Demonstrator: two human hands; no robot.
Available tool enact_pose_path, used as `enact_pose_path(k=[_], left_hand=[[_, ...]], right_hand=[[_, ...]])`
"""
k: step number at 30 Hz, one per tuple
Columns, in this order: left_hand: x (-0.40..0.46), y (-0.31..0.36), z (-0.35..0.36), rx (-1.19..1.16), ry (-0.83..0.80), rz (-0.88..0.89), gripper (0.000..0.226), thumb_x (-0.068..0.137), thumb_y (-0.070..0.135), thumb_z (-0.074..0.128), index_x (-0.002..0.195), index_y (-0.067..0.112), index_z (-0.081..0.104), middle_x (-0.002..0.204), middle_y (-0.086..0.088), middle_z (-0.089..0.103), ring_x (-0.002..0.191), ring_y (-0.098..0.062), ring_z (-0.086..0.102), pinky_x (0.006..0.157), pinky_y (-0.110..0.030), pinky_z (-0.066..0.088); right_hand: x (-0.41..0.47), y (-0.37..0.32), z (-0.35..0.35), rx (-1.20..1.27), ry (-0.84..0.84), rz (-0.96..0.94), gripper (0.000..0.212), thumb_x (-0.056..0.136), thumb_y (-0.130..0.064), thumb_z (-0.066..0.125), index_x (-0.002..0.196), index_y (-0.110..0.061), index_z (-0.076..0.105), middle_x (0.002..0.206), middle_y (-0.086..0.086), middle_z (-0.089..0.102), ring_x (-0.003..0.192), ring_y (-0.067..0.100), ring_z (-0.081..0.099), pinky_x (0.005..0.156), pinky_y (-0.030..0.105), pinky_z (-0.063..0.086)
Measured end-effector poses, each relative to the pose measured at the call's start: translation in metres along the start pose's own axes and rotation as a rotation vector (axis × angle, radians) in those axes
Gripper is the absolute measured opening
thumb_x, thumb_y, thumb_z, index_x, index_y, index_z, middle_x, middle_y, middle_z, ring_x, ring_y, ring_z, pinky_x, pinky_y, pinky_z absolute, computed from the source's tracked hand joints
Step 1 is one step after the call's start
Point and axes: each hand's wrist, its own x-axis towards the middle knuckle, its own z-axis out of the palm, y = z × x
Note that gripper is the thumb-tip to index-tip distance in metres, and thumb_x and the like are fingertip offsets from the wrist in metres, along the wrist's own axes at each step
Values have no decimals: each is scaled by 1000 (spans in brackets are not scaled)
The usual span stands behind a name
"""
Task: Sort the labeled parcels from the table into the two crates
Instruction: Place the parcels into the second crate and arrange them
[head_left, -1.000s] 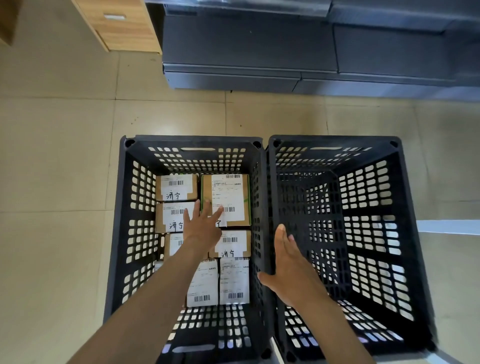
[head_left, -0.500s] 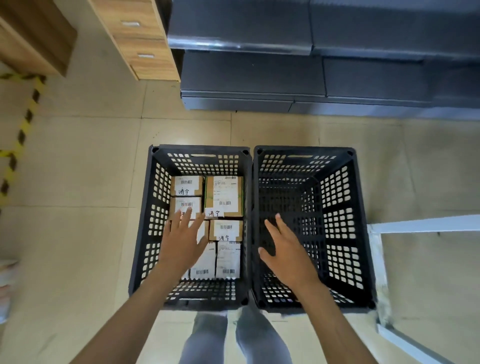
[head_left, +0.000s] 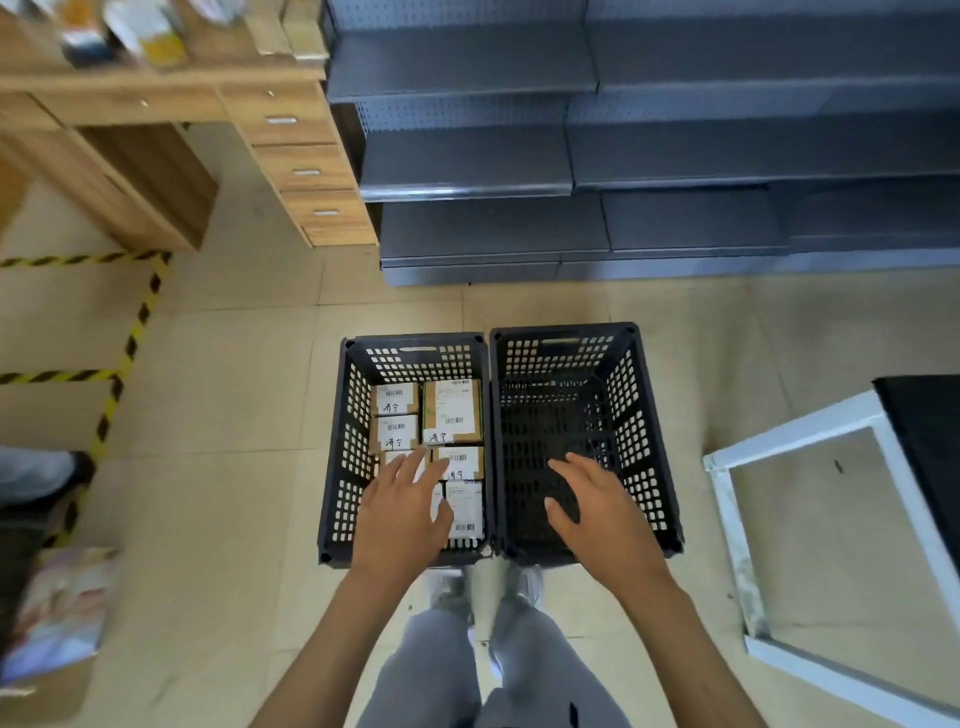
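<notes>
Filling left crate (head_left: 347, 441), brown white-labelled parcels (head_left: 453, 410)

Two crates stand side by side on the floor, parcels (head_left: 452, 410) in the left crate (head_left: 343, 467), the right crate (head_left: 649, 467) beside a table (head_left: 810, 431) at right, shelves (head_left: 623, 166) beyond.

Floor's all beige tile (head_left: 234, 395), with yellow-and-black hazard tape (head_left: 111, 387) running across it on the left. A wooden desk (head_left: 171, 104) with a stack of drawers (head_left: 306, 166) sits top left, right beside grey metal shelving (head_left: 649, 156) along the back. There's a white metal frame (head_left: 810, 431) off to the right.
</notes>
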Motion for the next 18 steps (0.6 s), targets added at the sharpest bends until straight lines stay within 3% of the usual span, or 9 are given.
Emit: enact_pose_path(k=[3, 6, 13, 18], left_hand=[[-18, 12, -17, 21, 36, 18, 57, 89, 34, 70, 144, 30, 57, 155, -3, 51, 143, -30, 47, 110, -53, 46], [-27, 20, -27, 54, 64, 87, 60, 81, 31, 79, 139, 28, 62, 145, -7, 60, 134, -34, 57, 100, -57, 52], [-45, 41, -26, 103, 89, 278, 40, 86, 39, 75, 123, 24, 71, 129, -5, 69, 123, -33, 63, 96, -54, 53], [-64, 69, -14, 166, 3, 405, 34, 85, 37, 77, 116, 25, 75, 121, -2, 72, 114, -28, 67, 89, -50, 57]], right_hand=[[-22, -4, -10, -28, 51, 18, 53, 101, -41, 55, 151, -25, 47, 156, -5, 43, 142, 16, 39, 115, 34, 38], [-45, -9, -17, -44, 126, 50, 52, 100, -40, 57, 149, -24, 50, 154, -4, 46, 140, 17, 43, 113, 35, 40], [-118, -7, -13, -21, 280, 227, 49, 98, -39, 61, 144, -25, 55, 149, -5, 52, 134, 17, 50, 106, 37, 48], [-187, 1, -3, -17, 386, 365, 46, 92, -34, 71, 137, -26, 62, 143, -5, 58, 124, 21, 59, 94, 41, 56]])
